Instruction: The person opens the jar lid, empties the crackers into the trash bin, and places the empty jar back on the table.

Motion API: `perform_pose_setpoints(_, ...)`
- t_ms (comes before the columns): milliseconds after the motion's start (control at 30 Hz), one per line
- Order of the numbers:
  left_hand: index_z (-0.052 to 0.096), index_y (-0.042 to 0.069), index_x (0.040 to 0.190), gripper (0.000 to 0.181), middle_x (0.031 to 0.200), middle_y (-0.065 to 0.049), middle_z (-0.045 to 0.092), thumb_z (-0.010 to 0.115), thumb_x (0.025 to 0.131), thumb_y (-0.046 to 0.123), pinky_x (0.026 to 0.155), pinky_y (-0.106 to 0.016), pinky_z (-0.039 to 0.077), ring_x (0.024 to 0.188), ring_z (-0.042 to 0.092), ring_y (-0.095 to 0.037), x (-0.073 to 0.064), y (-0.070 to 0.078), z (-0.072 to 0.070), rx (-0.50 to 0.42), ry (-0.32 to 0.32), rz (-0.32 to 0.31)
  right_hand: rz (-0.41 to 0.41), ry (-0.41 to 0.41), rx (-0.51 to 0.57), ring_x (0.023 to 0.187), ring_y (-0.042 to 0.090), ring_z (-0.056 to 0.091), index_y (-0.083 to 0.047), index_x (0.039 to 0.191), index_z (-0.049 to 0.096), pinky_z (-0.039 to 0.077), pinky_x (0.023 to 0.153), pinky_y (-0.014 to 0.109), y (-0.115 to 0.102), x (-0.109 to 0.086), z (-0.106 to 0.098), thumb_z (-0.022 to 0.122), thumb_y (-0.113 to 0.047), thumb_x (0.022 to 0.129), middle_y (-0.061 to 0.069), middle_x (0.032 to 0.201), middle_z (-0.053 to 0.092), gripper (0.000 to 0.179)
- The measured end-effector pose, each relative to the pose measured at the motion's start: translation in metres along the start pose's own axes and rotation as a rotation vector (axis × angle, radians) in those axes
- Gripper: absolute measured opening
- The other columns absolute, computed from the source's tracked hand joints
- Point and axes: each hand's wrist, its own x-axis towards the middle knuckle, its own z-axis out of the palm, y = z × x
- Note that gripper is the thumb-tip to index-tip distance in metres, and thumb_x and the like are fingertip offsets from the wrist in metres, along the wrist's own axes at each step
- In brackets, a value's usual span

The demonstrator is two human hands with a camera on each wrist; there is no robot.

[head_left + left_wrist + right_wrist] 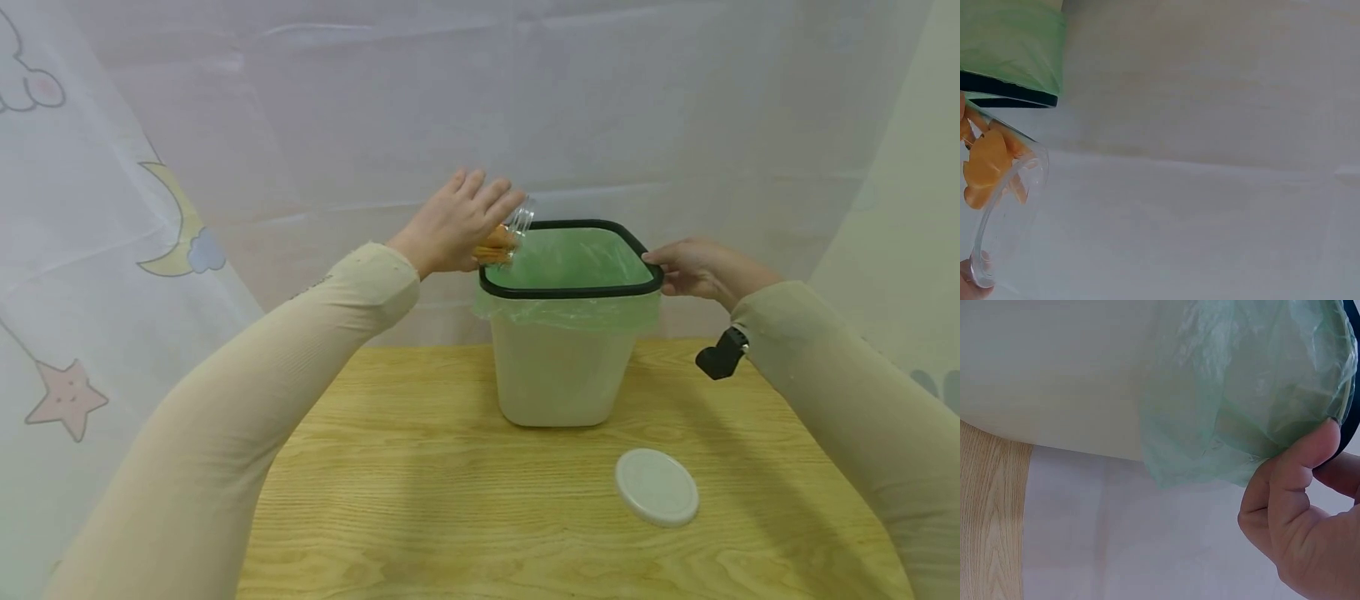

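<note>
A clear jar (522, 215) lies tilted in my left hand (461, 218), over the left side of a white trash bin (562, 367). Flat orange pieces (990, 161), their exact kind unclear, are inside the jar near the bin's rim. In the left wrist view only a fingertip (971, 284) shows at the jar's edge. The bin stands upright, lined with a thin green bag (1204, 406) folded outward under its black rim (573, 292). My right hand (705, 268) pinches this rim at the right, thumb and fingers on either side.
A round white lid (657, 487) lies flat on the wooden table (420, 500), in front of the bin and slightly right. Behind the table hangs a pale sheet (375, 108) with printed moon and star shapes. A black strap piece (722, 354) sticks out from the right sleeve.
</note>
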Motion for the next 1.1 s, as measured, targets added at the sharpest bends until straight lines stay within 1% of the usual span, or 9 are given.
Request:
perform_pose_setpoints(100, 0.021, 0.002, 0.153, 0.101, 0.150, -0.021, 0.033, 0.072, 0.082, 0.053, 0.110, -0.054, 0.028, 0.133, 0.033, -0.045, 0.0005, -0.0001, 0.0003, -0.031, -0.006, -0.026, -0.002, 0.005, -0.011, 0.063, 0.009, 0.053, -0.002, 0.109, 0.048, 0.048, 0.055, 0.020, 0.0000, -0.0004, 0.0001, 0.046, -0.015, 0.103, 0.001, 0.079, 0.054, 0.015)
perform_pose_setpoints(200, 0.019, 0.003, 0.153, 0.103, 0.151, -0.021, 0.032, 0.072, 0.081, 0.054, 0.110, -0.054, 0.028, 0.133, 0.032, -0.045, 0.0006, -0.0001, 0.0008, -0.055, -0.007, -0.043, -0.003, 0.006, -0.009, 0.063, 0.009, 0.052, -0.003, 0.109, 0.048, 0.048, 0.055, 0.021, -0.0002, -0.0011, 0.0001, 0.046, -0.015, 0.102, 0.001, 0.079, 0.054, 0.014)
perform_pose_setpoints(367, 0.020, 0.003, 0.153, 0.102, 0.150, -0.021, 0.033, 0.071, 0.082, 0.057, 0.109, -0.054, 0.029, 0.132, 0.034, -0.045, 0.0011, -0.0006, 0.0018, -0.020, 0.008, -0.027, -0.007, 0.011, -0.011, 0.063, 0.009, 0.052, -0.003, 0.109, 0.049, 0.048, 0.055, 0.021, 0.0001, -0.0013, -0.0004, 0.046, -0.015, 0.102, 0.001, 0.079, 0.055, 0.014)
perform_pose_setpoints(533, 0.020, 0.003, 0.153, 0.102, 0.149, -0.021, 0.034, 0.069, 0.082, 0.058, 0.110, -0.054, 0.028, 0.133, 0.034, -0.046, 0.0018, -0.0006, 0.0023, -0.002, 0.012, -0.021, 0.001, 0.000, 0.015, 0.064, 0.010, 0.053, -0.005, 0.101, 0.055, 0.048, 0.055, 0.022, 0.0002, -0.0011, -0.0018, 0.047, -0.014, 0.102, 0.002, 0.079, 0.055, 0.012)
perform_pose_setpoints(600, 0.021, 0.003, 0.153, 0.101, 0.149, -0.021, 0.034, 0.069, 0.083, 0.058, 0.110, -0.054, 0.028, 0.133, 0.034, -0.046, 0.0024, -0.0006, 0.0026, -0.004, 0.013, -0.021, 0.003, -0.005, 0.022, 0.064, 0.010, 0.053, -0.006, 0.100, 0.055, 0.048, 0.055, 0.022, 0.0000, -0.0014, -0.0019, 0.047, -0.014, 0.103, 0.002, 0.080, 0.055, 0.012)
perform_pose_setpoints(700, 0.021, 0.003, 0.153, 0.101, 0.150, -0.021, 0.034, 0.070, 0.082, 0.056, 0.110, -0.054, 0.028, 0.132, 0.034, -0.046, 0.0038, -0.0011, 0.0033, -0.012, 0.018, -0.023, 0.004, -0.006, 0.021, 0.065, 0.009, 0.053, -0.006, 0.100, 0.055, 0.048, 0.056, 0.022, -0.0001, -0.0018, -0.0013, 0.047, -0.014, 0.102, 0.002, 0.081, 0.055, 0.012)
perform_pose_setpoints(800, 0.021, 0.003, 0.153, 0.103, 0.149, -0.021, 0.034, 0.075, 0.080, 0.052, 0.110, -0.054, 0.028, 0.132, 0.034, -0.045, 0.0055, -0.0019, 0.0036, -0.017, 0.022, -0.025, 0.001, 0.001, 0.018, 0.065, 0.009, 0.054, -0.007, 0.099, 0.056, 0.049, 0.057, 0.022, -0.0003, -0.0023, -0.0002, 0.047, -0.014, 0.102, 0.002, 0.082, 0.055, 0.012)
perform_pose_setpoints(900, 0.020, 0.004, 0.153, 0.104, 0.149, -0.020, 0.033, 0.077, 0.079, 0.050, 0.110, -0.054, 0.028, 0.132, 0.033, -0.045, 0.0060, -0.0026, 0.0033, -0.015, 0.016, -0.028, 0.001, 0.002, 0.020, 0.066, 0.010, 0.053, -0.007, 0.097, 0.057, 0.049, 0.059, 0.023, -0.0006, -0.0021, 0.0008, 0.048, -0.014, 0.102, 0.002, 0.083, 0.055, 0.013)
perform_pose_setpoints(1100, 0.019, 0.004, 0.153, 0.104, 0.150, -0.020, 0.032, 0.075, 0.080, 0.051, 0.110, -0.054, 0.027, 0.132, 0.032, -0.045, 0.0061, -0.0031, 0.0035, 0.000, -0.003, -0.031, 0.014, -0.019, 0.049, 0.069, 0.010, 0.055, -0.006, 0.101, 0.054, 0.050, 0.061, 0.023, -0.0006, -0.0003, 0.0002, 0.048, -0.014, 0.102, 0.002, 0.085, 0.054, 0.010)
